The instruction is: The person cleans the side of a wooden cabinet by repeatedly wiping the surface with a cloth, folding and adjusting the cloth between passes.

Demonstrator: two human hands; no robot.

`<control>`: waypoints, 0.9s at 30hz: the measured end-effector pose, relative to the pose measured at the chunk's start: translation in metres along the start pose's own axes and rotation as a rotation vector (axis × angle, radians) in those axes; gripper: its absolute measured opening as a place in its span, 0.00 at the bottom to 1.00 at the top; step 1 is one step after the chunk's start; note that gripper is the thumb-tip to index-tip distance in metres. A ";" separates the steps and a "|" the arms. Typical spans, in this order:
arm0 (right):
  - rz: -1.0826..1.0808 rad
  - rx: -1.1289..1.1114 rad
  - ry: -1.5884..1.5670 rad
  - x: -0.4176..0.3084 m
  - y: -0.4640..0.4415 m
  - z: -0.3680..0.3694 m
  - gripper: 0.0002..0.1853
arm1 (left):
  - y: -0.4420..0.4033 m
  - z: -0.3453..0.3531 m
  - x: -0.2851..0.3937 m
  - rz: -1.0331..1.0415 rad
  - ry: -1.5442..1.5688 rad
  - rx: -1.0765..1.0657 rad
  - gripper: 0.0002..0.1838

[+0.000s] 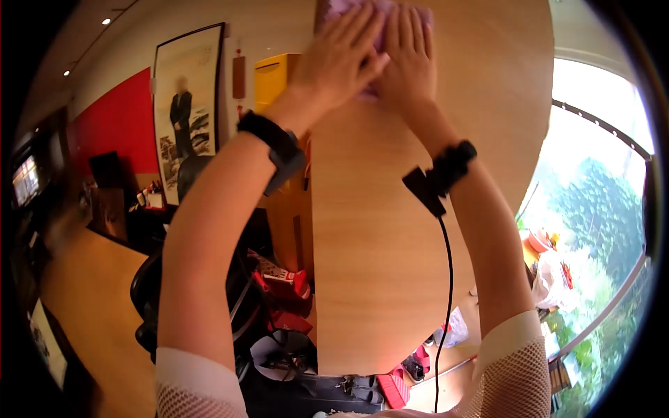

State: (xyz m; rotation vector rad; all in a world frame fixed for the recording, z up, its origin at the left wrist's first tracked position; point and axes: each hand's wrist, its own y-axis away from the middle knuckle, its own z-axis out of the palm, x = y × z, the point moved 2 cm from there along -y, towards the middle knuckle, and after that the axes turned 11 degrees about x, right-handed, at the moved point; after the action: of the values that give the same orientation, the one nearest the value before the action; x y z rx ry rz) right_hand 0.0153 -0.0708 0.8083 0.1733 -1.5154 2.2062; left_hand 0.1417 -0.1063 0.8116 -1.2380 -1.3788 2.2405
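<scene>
Both hands are raised to the top of the view, the left hand (341, 59) and the right hand (408, 66) laid flat side by side, fingers extended upward, over a pinkish-purple soft cloth (337, 8). The cloth lies against a tall, flat, pale wood-grain panel (390, 244), under both hands, and runs up to the upper limit of the view. The left thumb points across toward the right hand; whether they touch, I cannot tell. The cloth sits close to the panel's straight left edge, beyond which stands a tall yellow cabinet (272, 76). To the right of the right hand, plain wood stretches to the panel's outer edge, with a large bright window (592, 139) past it. Below, a broad stretch of wood spreads between the forearms down to the bottom edge, near which lie red slippers (395, 390) on the floor. A thin black cable (449, 279) drops from the black strap (456, 164) on the right wrist, crossing in front of the lower panel.
</scene>
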 end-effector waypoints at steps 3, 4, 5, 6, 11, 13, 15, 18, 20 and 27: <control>-0.067 0.019 -0.011 0.001 -0.019 -0.005 0.33 | -0.006 -0.001 0.002 -0.040 -0.054 0.005 0.33; -0.101 0.011 0.021 0.000 -0.018 -0.009 0.34 | -0.003 0.000 0.005 -0.056 -0.080 0.000 0.33; -0.133 0.010 0.052 0.000 -0.015 -0.011 0.34 | -0.001 0.002 0.008 -0.066 -0.103 0.016 0.33; -0.106 0.026 -0.034 0.006 -0.014 -0.009 0.34 | -0.003 0.004 0.011 -0.080 -0.108 0.019 0.33; -0.064 0.054 -0.089 0.053 -0.006 -0.015 0.33 | -0.025 0.025 0.044 -0.068 -0.067 0.035 0.36; -0.043 0.057 -0.091 0.082 0.001 -0.021 0.33 | -0.040 0.038 0.066 -0.038 -0.039 0.054 0.38; -0.050 0.073 -0.069 0.114 0.008 -0.026 0.33 | -0.055 0.055 0.088 -0.054 -0.020 0.066 0.38; -0.055 0.048 -0.031 0.162 0.022 -0.041 0.32 | -0.076 0.084 0.127 -0.081 0.051 0.087 0.39; -0.018 0.058 -0.065 0.195 0.029 -0.046 0.32 | -0.093 0.109 0.150 -0.080 0.067 0.129 0.39; 0.074 0.052 -0.068 0.287 0.060 -0.064 0.32 | -0.137 0.163 0.226 -0.098 0.099 0.117 0.39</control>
State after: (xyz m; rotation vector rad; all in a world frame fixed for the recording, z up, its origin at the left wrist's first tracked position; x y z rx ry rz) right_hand -0.2558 0.0547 0.8335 0.2132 -1.5237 2.3213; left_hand -0.1509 -0.0047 0.8343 -1.1983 -1.2268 2.1310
